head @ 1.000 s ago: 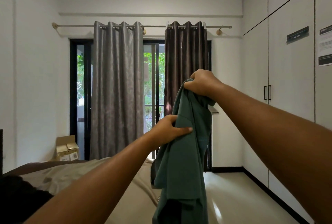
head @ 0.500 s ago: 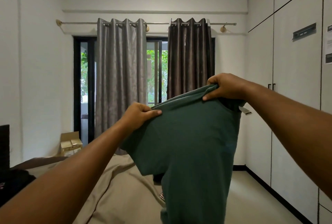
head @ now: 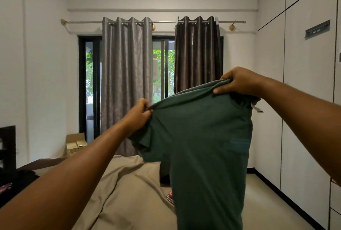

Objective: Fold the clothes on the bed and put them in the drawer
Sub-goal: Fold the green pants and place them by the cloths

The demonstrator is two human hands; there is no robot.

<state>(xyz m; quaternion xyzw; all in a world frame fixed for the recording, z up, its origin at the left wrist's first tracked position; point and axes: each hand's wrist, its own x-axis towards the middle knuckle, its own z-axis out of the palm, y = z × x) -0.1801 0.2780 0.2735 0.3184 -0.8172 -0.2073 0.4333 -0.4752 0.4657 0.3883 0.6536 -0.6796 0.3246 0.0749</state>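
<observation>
- Head view is showing a dark green short-sleeved fabric shirt hanging in the air over the near edge of the bed, stretched out between the two hands.
- The left hand is pinching one shoulder of the shirt, fingers and thumb curling tightly on a bunch of cloth.
- The right hand is gripping the other shoulder and holding it higher, fingers folding over the top edge and the thumb pressing on the front.
- The shirt's body is dangling straight down, with one sleeve drooping under the left hand.
- A bed with a beige sheet is lying beneath, and a small red checked cloth is peeking out just beside the shirt.
- A grey pleated curtain and a brown pleated curtain are hanging at the far glass door.
- An open cardboard box is sitting below them, and a tall white wardrobe is standing along the right.
</observation>
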